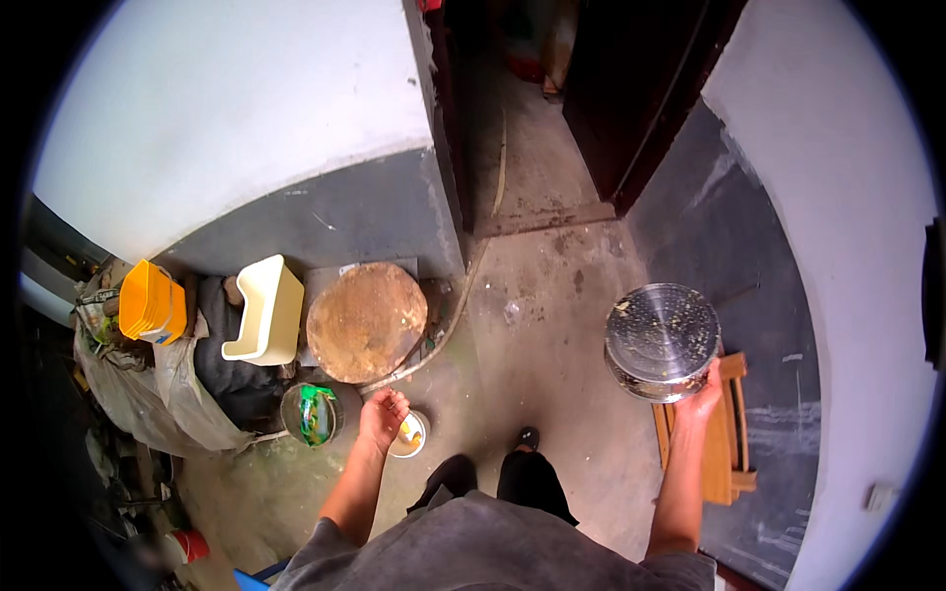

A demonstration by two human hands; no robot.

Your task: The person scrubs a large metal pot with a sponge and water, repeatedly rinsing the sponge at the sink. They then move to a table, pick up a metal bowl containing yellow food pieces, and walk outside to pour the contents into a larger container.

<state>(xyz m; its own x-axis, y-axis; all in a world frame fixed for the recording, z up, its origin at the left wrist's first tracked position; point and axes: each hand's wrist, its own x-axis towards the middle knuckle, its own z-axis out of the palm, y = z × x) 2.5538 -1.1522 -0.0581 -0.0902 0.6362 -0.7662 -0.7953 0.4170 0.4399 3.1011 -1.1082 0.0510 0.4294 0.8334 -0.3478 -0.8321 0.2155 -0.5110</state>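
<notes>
On the right, my right hand (698, 396) grips the side of a round steel pan (662, 330), held out level with my arm stretched forward. Pale specks dot its flat round face, and a second rim shows just below; I cannot tell whether that is a separate piece. My left hand (382, 418) is raised with loosely bent fingers, and nothing shows in it. Partly behind that hand is a small white bucket (418, 433) with yellow bits inside. The round brown board (367, 323) lies a little beyond my left hand.
Left of the board stand a cream plastic bin (278, 313) and stacked yellow buckets (153, 305). A dark bucket (333, 426) holds a green packet. A hose (463, 295) runs toward the open dark door (641, 89). A wooden folding chair (724, 443) leans by the right wall.
</notes>
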